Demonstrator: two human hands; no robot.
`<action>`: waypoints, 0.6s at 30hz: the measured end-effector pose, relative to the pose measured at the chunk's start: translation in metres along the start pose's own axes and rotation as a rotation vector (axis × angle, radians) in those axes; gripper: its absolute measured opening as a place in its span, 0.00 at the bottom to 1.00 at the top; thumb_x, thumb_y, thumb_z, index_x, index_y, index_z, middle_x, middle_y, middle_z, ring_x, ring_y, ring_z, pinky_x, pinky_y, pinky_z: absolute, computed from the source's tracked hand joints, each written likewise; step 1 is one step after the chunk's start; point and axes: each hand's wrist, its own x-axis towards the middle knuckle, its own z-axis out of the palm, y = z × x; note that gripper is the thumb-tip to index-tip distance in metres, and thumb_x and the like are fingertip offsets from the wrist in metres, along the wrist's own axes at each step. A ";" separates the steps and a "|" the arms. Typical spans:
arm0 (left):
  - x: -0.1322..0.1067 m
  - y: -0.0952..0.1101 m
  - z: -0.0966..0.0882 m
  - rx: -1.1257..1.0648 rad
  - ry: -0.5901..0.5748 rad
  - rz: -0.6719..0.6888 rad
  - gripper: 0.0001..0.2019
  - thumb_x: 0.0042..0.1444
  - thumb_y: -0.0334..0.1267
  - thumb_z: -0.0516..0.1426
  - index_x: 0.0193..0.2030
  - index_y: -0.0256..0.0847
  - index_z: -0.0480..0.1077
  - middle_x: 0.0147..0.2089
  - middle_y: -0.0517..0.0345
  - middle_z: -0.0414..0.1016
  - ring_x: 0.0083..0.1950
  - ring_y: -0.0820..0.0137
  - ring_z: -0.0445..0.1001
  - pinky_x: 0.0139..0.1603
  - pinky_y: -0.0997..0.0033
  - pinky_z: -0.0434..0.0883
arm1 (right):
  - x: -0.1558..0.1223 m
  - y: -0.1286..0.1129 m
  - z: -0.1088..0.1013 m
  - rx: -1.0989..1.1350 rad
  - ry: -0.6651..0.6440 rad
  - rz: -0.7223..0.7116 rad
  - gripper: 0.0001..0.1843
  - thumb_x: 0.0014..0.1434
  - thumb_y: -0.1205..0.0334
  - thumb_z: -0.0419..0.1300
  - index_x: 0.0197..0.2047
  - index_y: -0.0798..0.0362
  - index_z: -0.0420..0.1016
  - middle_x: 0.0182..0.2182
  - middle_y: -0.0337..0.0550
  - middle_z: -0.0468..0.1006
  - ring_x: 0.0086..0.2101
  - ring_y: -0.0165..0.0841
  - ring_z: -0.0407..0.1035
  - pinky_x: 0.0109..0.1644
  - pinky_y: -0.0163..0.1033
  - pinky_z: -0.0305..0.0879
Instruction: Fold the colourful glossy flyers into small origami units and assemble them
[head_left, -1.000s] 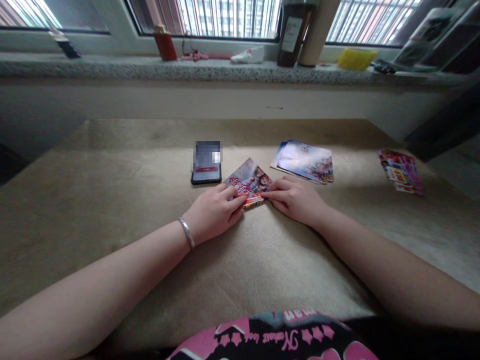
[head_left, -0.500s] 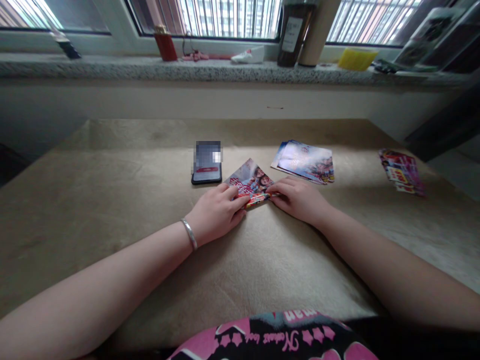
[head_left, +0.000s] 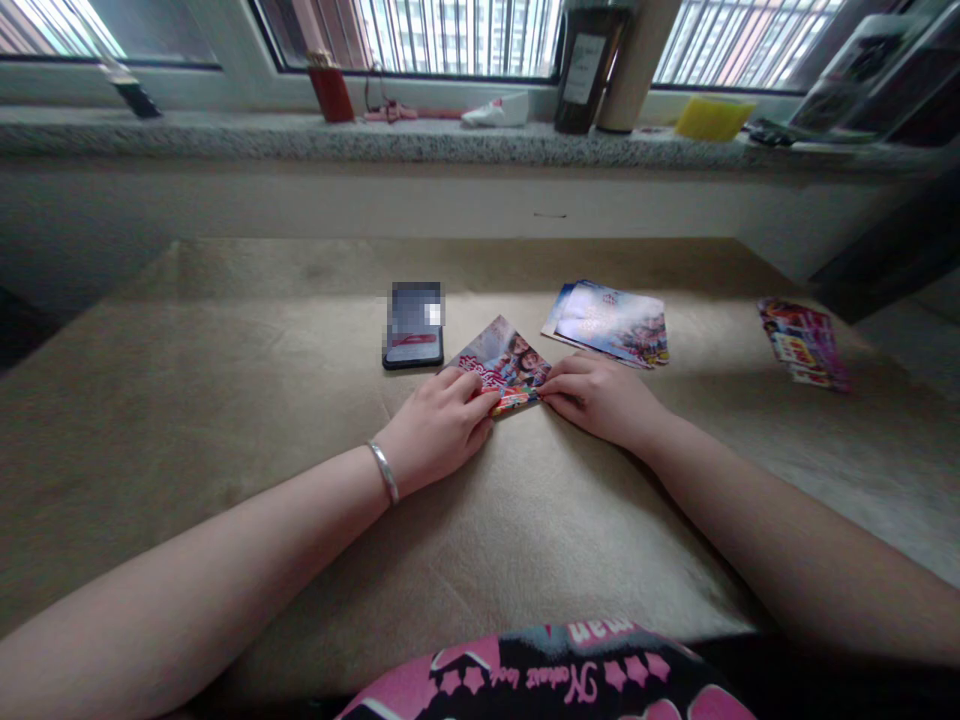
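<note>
Clearly, our left hand [head_left: 439,425] and right hand [head_left: 600,398] have their grip closed on the near edge of the folded sheet [head_left: 504,352].

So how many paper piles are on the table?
2: the pale bluish pile beyond the right hand and the reddish pile farther right. I didn't count the folded paper being held. Lower layers may be hidden.

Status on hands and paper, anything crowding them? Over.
Left hand on paper, right hand at its right corner. Near edge folded. Phone and print stack close, neither on it.
</note>
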 end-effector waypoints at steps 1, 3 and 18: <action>0.000 0.000 0.001 -0.002 0.008 0.012 0.14 0.63 0.36 0.49 0.50 0.35 0.70 0.45 0.47 0.70 0.49 0.61 0.66 0.50 0.60 0.68 | 0.000 0.000 0.000 -0.009 -0.005 0.001 0.10 0.60 0.62 0.56 0.36 0.52 0.80 0.36 0.46 0.78 0.36 0.34 0.70 0.41 0.39 0.65; 0.000 0.000 0.003 -0.006 0.010 0.039 0.15 0.62 0.36 0.49 0.51 0.33 0.69 0.47 0.46 0.70 0.50 0.61 0.66 0.52 0.60 0.68 | 0.001 0.000 0.000 -0.033 -0.017 0.002 0.11 0.61 0.62 0.56 0.36 0.52 0.80 0.35 0.46 0.78 0.36 0.34 0.70 0.41 0.38 0.64; 0.001 0.000 0.001 -0.015 -0.050 0.070 0.18 0.63 0.39 0.48 0.55 0.33 0.67 0.45 0.48 0.70 0.47 0.61 0.66 0.52 0.61 0.67 | 0.000 -0.003 -0.002 -0.158 -0.043 -0.031 0.12 0.62 0.61 0.54 0.35 0.51 0.79 0.32 0.44 0.76 0.34 0.33 0.67 0.37 0.36 0.60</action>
